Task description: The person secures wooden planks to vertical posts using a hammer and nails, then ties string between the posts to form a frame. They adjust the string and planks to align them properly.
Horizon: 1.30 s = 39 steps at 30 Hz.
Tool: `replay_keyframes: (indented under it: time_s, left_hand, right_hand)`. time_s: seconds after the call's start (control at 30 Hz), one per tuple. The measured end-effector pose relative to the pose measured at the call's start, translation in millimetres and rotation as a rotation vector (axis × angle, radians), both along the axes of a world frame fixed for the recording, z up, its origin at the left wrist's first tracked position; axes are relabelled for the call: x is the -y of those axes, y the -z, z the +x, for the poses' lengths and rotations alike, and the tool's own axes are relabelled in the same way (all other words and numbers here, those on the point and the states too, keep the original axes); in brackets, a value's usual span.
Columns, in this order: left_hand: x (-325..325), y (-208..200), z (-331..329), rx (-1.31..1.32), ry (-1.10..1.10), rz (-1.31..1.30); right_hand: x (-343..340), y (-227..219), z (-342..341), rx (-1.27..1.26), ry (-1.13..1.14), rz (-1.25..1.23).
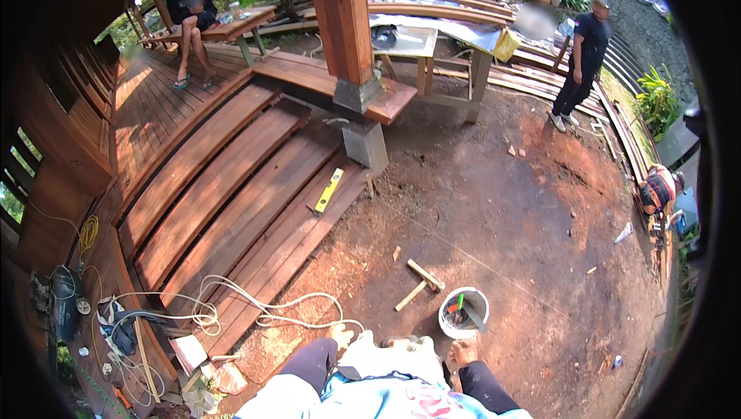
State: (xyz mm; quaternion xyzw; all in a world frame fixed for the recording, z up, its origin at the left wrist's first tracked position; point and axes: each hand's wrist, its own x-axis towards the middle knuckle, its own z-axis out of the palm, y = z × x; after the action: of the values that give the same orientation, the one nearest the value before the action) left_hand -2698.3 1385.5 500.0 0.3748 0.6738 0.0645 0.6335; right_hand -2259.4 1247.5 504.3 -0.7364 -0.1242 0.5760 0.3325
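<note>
My left hand [340, 335] hangs low beside my body, its fingers loosely apart with nothing visible in them. A pale hose [297, 296] loops across the ground and passes right by it. On the other side my right hand [464, 352] hangs just below a white bucket [448, 329], apart from it, with loosely parted fingers and nothing seen in them. Inside the bucket stand a green-handled tool [461, 301] and a flat grey blade [474, 315]. A wooden-handled hammer [417, 289] lies on the soil ahead, beside the bucket.
Broad wooden steps [231, 179] rise on the left, with a yellow spirit level [329, 190] on the lowest. A post [340, 17] stands on a concrete footing [364, 147]. One person [193, 10] sits on the deck; another [590, 56] stands far right. A string line [478, 258] crosses the soil.
</note>
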Motion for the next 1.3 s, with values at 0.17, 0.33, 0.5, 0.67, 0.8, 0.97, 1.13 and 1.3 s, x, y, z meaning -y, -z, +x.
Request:
replay_keyframes:
  time_s: [0.17, 0.33, 0.5, 0.67, 0.8, 0.97, 1.13, 1.3]
  left_hand:
    - [-78, -8, -12, -0.365, 0.205, 0.035]
    - [-110, -8, -28, -0.622, 0.292, 0.172]
    - [-82, 8, -50, -0.489, 0.203, 0.231]
    - [10, 14, -58, -0.221, 0.269, 0.129]
    - [114, 30, -55, -0.203, 0.556, -0.001]
    - [167, 39, -40, -0.224, 0.997, 0.124]
    - [162, 8, 12, -0.374, 0.807, 0.268]
    - [190, -21, 107, -0.368, 0.481, 0.323]
  right_hand:
    - [85, -5, -41, 0.112, 0.005, -0.07]
    - [165, 0, -80, 0.376, -0.224, -0.12]
    - [228, 13, -88, 0.477, -0.289, -0.205]
    - [216, 66, -55, 0.528, -0.453, -0.173]
    - [200, 89, -56, 0.755, -0.693, 0.002]
    - [180, 32, -83, 0.027, 0.105, 0.104]
    - [242, 14, -71, 0.225, -0.188, 0.326]
    - [407, 101, 11, 0.009, 0.178, 0.083]
